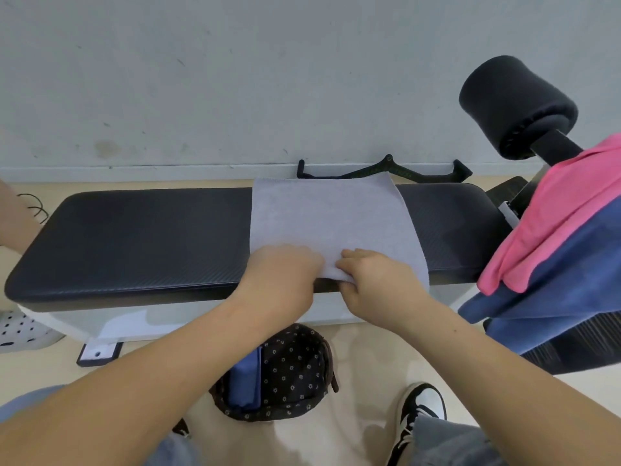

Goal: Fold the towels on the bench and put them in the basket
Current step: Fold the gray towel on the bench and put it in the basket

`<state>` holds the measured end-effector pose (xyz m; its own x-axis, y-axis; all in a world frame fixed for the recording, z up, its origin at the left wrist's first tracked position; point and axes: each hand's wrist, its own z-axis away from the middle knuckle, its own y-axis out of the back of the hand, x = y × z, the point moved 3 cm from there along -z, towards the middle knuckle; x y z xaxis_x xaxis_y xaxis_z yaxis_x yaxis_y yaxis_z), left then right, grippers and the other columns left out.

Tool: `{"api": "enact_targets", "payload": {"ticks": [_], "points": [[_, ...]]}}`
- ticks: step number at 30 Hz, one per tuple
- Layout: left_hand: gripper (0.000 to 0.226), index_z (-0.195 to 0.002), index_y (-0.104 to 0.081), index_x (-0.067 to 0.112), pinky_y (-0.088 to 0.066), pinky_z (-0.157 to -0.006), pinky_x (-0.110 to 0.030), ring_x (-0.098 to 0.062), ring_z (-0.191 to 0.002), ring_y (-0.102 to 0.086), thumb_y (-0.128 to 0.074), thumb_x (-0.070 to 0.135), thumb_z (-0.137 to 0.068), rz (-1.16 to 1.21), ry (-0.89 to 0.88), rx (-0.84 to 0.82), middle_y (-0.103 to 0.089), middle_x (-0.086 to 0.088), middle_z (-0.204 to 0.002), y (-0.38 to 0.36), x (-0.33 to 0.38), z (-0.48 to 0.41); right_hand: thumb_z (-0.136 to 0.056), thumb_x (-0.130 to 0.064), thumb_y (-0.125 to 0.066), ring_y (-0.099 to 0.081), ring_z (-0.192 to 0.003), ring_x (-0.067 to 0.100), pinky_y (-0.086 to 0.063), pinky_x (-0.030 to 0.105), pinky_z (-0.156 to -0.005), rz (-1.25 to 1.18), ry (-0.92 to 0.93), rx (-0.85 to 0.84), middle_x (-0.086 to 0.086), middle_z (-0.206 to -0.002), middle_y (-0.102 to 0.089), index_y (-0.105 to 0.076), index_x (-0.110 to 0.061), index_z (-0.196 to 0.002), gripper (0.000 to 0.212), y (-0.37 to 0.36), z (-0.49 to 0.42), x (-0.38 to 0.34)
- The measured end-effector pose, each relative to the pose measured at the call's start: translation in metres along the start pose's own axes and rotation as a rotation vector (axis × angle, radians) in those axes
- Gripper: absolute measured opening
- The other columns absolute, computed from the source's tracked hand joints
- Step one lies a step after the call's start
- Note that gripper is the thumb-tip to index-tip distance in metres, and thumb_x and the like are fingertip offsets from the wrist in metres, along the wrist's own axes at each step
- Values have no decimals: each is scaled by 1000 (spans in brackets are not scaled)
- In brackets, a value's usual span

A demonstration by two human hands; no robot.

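A pale grey towel (331,223) lies spread across the middle of the black padded bench (141,240). Both hands meet at its near edge, over the bench's front rim. My left hand (284,275) grips the edge with curled fingers. My right hand (378,280) pinches the same edge just to the right. On the floor below stands a dark flower-print basket (295,371) with a folded blue towel (245,378) inside. A pink towel (557,213) and a dark blue towel (554,294) hang over a chair at the right.
A black foam roller (517,102) rises at the bench's right end. A black handle bar (386,171) lies on the floor by the wall. My black-and-white shoe (420,418) is near the basket. A white perforated shoe (23,331) and another person's leg (13,216) are at far left.
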<state>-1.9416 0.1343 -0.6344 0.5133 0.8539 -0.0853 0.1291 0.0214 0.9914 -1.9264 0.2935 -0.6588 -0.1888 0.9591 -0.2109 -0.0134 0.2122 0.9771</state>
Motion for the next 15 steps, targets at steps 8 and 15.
{"api": "enact_targets", "payload": {"ticks": [8, 15], "points": [[22, -88, -64, 23, -38, -56, -29, -22, -74, -57, -49, 8, -83, 160, 124, -68, -57, 4, -74, 6, -49, 6, -89, -11, -53, -59, -91, 18, -55, 38, -76, -126, -207, 46, -5, -98, -64, -74, -25, -102, 29, 34, 23, 58], [24, -63, -61, 11, -35, -52, -29, -21, -57, -47, -48, -5, -77, 550, 180, -184, -52, -6, -57, 14, -65, 11, -75, 2, -48, -47, -56, 20, -38, 29, -51, -332, -352, -19, 1, -57, -55, -69, -14, -69, 27, 53, 44, 84]]}}
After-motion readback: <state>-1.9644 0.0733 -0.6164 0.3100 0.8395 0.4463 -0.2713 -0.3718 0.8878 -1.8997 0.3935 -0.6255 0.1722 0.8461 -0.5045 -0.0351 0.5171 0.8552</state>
